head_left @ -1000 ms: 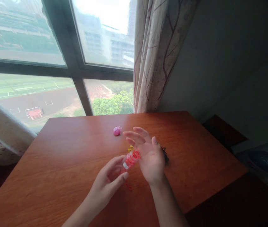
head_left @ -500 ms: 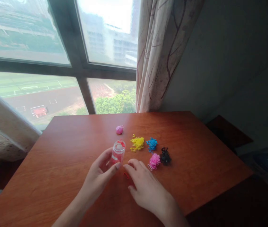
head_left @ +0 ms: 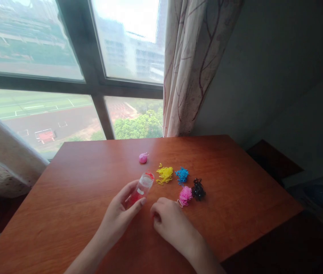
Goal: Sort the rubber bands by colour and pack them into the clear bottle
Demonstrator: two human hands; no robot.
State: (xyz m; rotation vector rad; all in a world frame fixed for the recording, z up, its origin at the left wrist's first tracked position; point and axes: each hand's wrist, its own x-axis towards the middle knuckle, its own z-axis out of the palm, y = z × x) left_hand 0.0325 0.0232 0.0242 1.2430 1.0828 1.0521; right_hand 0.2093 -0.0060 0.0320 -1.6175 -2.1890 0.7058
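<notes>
Head view: jar (head_left: pixel 145 185) over wooden table (head_left: pixel 64 198), window (head_left: pixel 133 57) beyond.

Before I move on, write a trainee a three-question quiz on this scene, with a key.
1. Which hand holds the clear, cylindrical jar?
2. True or false: in the picture, the heap of yellow bands lies left of the heap of blue bands.
3. Which lies nearest the large, dark-framed window: A, the heap of black bands; B, the small, round, pink object; or C, the heap of pink bands?

Key: 1, the left hand; 2, true; 3, B.
</notes>
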